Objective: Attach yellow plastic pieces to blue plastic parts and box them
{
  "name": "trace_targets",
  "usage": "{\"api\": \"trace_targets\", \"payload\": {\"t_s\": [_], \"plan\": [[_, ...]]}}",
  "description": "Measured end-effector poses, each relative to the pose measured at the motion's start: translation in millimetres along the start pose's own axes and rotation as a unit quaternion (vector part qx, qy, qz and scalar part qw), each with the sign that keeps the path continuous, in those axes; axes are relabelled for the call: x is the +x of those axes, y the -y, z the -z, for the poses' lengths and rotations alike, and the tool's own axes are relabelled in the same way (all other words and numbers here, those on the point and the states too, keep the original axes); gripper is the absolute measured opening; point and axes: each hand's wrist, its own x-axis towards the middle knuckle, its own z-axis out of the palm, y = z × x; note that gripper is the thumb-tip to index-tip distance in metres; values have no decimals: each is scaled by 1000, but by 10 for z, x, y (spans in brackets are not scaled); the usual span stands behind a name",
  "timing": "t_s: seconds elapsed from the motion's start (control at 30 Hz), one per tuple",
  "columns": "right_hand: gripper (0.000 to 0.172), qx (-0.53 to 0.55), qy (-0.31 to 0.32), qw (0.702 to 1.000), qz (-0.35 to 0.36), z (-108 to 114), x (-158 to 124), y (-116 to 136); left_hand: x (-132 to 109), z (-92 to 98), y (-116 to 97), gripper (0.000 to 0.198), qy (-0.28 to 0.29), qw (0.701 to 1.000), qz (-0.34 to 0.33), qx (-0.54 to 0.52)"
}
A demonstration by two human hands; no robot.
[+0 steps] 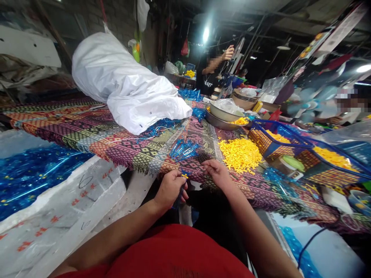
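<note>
My left hand [170, 190] is closed around a blue translucent plastic piece, most of it hidden by my fingers. A small yellow plastic part [184, 176] shows at its top, by my thumb and forefinger. To the right, above the table edge, my right hand [216, 173] has its fingers curled together; whatever is between the fingertips is too small to make out. Just beyond my hands lies a small bunch of blue plastic pieces [184, 150] on the patterned cloth [133, 150]. A heap of small yellow plastic parts [240, 154] sits beyond my right hand.
Blue baskets [278, 141] of yellow parts stand at right, near metal bowls [223, 119]. A large white cloth bundle [127, 85] lies across the table. Lower left, a foam box [84, 197] holds blue pieces. A fan [311, 105] and a co-worker [207, 81] are farther back.
</note>
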Motion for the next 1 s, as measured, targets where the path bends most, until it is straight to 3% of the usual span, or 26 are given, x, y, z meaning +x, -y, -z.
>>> {"api": "trace_targets", "payload": {"t_s": [0.07, 0.17, 0.27, 0.4, 0.7, 1.0], "plan": [[19, 149, -12, 984, -96, -36, -27, 50, -1, -8, -11, 8, 0, 1000, -1, 1], [22, 340, -23, 921, -187, -95, -67, 152, 0, -24, -41, 6, 1, 1000, -1, 5], [26, 424, -22, 874, -235, -141, -93, 265, 20, -49, -68, 4, 3, 1000, 0, 15], [27, 458, -31, 851, -257, -175, -96, 349, 64, -88, -89, 8, 1, 1000, 7, 25], [22, 461, -14, 856, -234, -212, -176, 424, 43, -93, -139, 15, -14, 993, -18, 116], [12, 324, -2, 935, -146, -305, -284, 591, -5, -46, -124, 17, -40, 959, -114, 255]]}}
